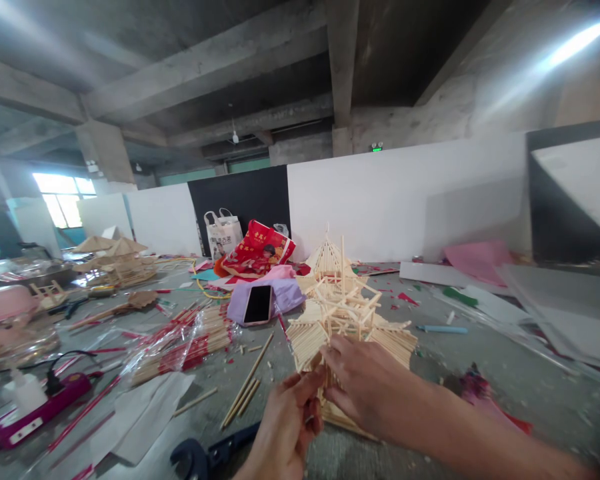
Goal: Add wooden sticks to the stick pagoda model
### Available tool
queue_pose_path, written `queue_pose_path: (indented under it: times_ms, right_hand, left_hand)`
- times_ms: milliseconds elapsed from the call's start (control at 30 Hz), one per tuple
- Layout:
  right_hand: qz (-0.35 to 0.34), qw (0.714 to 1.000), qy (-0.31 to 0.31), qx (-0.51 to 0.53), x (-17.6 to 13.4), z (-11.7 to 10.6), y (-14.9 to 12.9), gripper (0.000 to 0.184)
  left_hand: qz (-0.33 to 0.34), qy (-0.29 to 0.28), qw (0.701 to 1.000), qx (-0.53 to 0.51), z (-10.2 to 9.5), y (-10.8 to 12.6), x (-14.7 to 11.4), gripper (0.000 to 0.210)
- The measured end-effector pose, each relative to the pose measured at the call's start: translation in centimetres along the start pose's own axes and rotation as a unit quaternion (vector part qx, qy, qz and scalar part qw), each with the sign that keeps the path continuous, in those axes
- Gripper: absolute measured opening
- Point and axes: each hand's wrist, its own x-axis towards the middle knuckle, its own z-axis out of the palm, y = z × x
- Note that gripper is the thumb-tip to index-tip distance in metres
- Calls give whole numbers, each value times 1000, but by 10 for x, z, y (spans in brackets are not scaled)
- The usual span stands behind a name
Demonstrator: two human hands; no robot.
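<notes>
A model building made of pale wooden sticks [343, 303] stands on the table in front of me, with slatted roof panels and a pointed top at the back. My left hand [293, 417] is at its near left side, thumb and fingers pinched together; whatever lies between them is hidden. Over the near roof edge, my right hand [357, 380] has its fingers bent around the front of the model. The hands nearly meet there, and they cover the spot where they touch the sticks. Loose sticks [247, 397] lie left of the model.
Left of my hands are a dark-handled tool [193, 457], white paper [150, 413], a purple power strip [40, 410] and bagged sticks [195, 337]. A phone [258, 305] rests on purple cloth. At the right lie a light-blue pen-like item [445, 329] and plastic sheets [555, 307].
</notes>
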Motion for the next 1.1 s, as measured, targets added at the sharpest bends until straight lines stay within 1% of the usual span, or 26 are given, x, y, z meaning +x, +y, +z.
queue_pose_path:
  times_ms: [100,233,400,600,733,867,967,1100]
  right_hand:
    - [0,1000,11,6,-3,0,4,22]
    - [15,999,25,13,-9,-6,9,18]
    - [28,1000,3,-2,-9,-8,10,15]
    - [8,999,-23,-22,-4,-4,8,18]
    - [-6,998,-44,-39,-2,-6,4,21]
    - [-12,998,-49,-44,-2,-8,3,19]
    - [-16,997,-52,-46,-2,-8,3,16]
    - [-8,998,-42,-50,1,-7,3,15]
  left_hand:
    - [-1,7,1000,-4,-1,-1,0,37]
    - [-7,26,1000,3,1,0,-4,37]
    - [-12,38,999,16,2,-1,-6,35]
    - [-1,11,1000,19,-1,-3,-4,34]
    - [3,8,1000,20,0,-3,-3,34]
    - [5,3,1000,19,1,-2,-4,35]
    - [4,10,1000,18,1,-1,-4,35]
    - [-2,11,1000,19,2,0,-5,35]
